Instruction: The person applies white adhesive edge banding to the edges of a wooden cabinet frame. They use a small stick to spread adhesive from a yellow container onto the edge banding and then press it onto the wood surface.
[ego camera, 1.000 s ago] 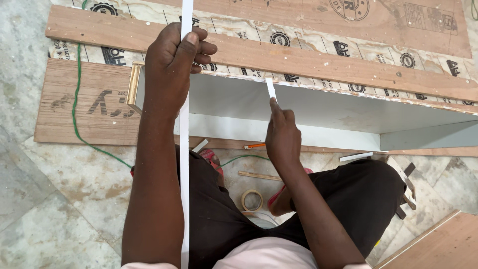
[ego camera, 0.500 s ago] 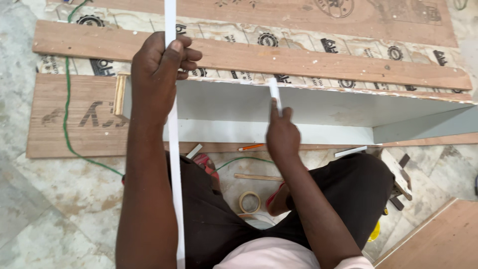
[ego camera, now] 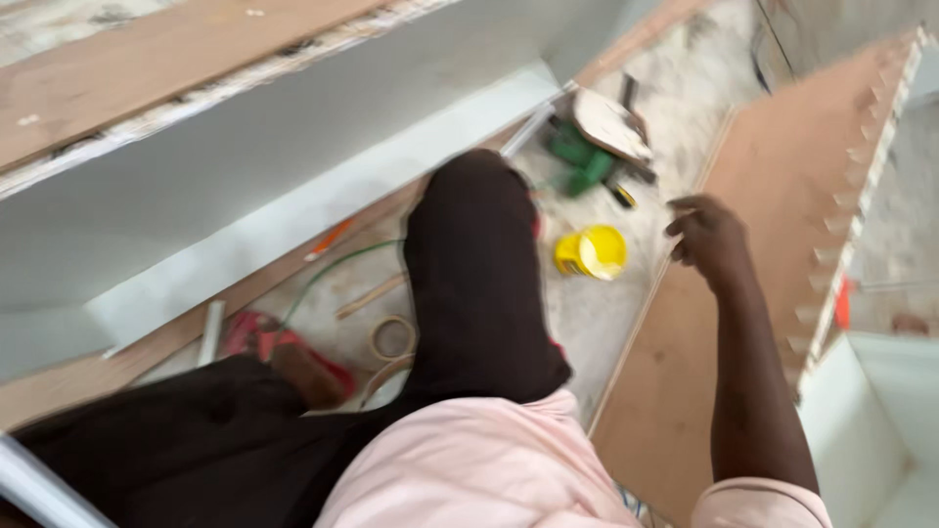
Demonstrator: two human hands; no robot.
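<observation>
Your right hand [ego camera: 709, 240] hangs mid-right of frame, fingers loosely curled w/ nothing in them, over the edge of a flat brown plywood board [ego camera: 773, 235] that runs up the right side. Board's far edge is cut in a sawtooth pattern, w/ pale raw core showing. Left hand isn't in frame, so can't tell its state; only a white strip [ego camera: 29, 484], smooth and narrow, crosses the bottom-left corner.

Nearest thing to the right hand: a yellow plastic cup [ego camera: 592, 252], round and glossy, lying on its side on the floor just left of the hand, apart from it. Above it, upper centre, a green tool [ego camera: 577, 161] lies blurred beside a pale flat wood offcut [ego camera: 608, 122].

Your knee in dark cloth [ego camera: 474, 264] fills the centre; pink shirt [ego camera: 469, 464] at the bottom. Left of the knee on the mottled stone floor [ego camera: 587, 323]: a tape roll [ego camera: 393, 337], a thin wood stick [ego camera: 370, 296], a green cord [ego camera: 337, 266], an orange pencil [ego camera: 331, 238].

Upper left: a long white laminated panel [ego camera: 245, 166], matte and smooth, topped by a bare brown plank [ego camera: 147, 83] w/ a rough, chipped edge.
</observation>
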